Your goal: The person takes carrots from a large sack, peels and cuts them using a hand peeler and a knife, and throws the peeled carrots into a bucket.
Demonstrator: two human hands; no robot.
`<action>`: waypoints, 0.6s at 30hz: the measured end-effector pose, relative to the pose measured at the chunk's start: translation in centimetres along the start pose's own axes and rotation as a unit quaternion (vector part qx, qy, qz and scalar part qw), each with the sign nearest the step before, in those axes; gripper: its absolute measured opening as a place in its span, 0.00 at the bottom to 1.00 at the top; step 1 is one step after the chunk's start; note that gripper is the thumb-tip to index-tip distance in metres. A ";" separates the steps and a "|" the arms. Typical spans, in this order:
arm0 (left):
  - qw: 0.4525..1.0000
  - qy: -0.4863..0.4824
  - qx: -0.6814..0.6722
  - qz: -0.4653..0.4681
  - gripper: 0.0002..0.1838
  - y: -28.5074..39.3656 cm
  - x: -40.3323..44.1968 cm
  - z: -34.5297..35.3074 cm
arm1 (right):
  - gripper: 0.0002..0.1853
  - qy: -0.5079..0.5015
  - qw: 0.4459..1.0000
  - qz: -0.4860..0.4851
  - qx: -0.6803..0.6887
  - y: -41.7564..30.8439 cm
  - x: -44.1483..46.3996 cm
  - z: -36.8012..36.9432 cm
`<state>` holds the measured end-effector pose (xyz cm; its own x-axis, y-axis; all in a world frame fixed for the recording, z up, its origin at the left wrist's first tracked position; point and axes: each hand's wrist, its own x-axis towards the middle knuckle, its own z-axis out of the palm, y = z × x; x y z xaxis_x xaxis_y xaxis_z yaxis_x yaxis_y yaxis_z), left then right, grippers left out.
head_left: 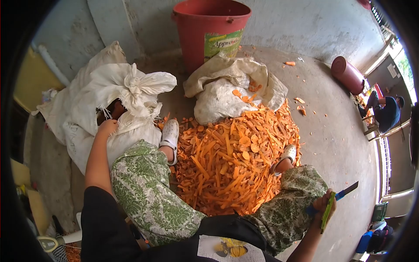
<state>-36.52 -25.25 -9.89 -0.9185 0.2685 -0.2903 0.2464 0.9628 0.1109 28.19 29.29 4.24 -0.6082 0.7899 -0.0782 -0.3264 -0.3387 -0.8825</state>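
Note:
My left hand [108, 126] is at the torn opening of a full white sack [83, 109] on the left; its fingers are partly hidden at the sack's edge. Out to the right, my right hand [321, 204] is closed round a knife [348, 190] with a blue handle and dark blade, and a green peeler-like tool [327, 212] lies along the same hand. Between my feet spreads a big heap of cut orange carrot pieces [231, 157]. An open white sack [218, 102] rests at the heap's far edge.
A red bucket [192, 41] stands by the wall behind the open sack. Another red container [348, 75] lies tilted at the right. Beyond it, a person [387, 114] in dark blue bends over. Stray carrot bits [290, 63] dot the floor. A green crate [379, 212] is at far right.

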 end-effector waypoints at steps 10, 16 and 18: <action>0.956 -0.053 -0.271 -0.099 0.20 -6.8 7.2 4.8 | 0.11 0.040 0.988 0.097 -0.111 2.1 4.1 5.5; 0.980 0.037 0.009 -0.197 0.33 -8.1 11.8 6.7 | 0.13 0.056 0.987 0.112 -0.099 2.6 5.3 5.3; 0.983 0.065 0.040 -0.165 0.35 -5.4 10.5 5.7 | 0.13 0.063 0.983 0.119 -0.121 2.9 5.3 5.3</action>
<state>-45.75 -27.48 -18.94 -0.9829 -0.0611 -0.1735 -0.0540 0.9975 -0.0449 20.21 29.83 3.72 -0.5470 0.7651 -0.3397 0.0060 -0.4021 -0.9156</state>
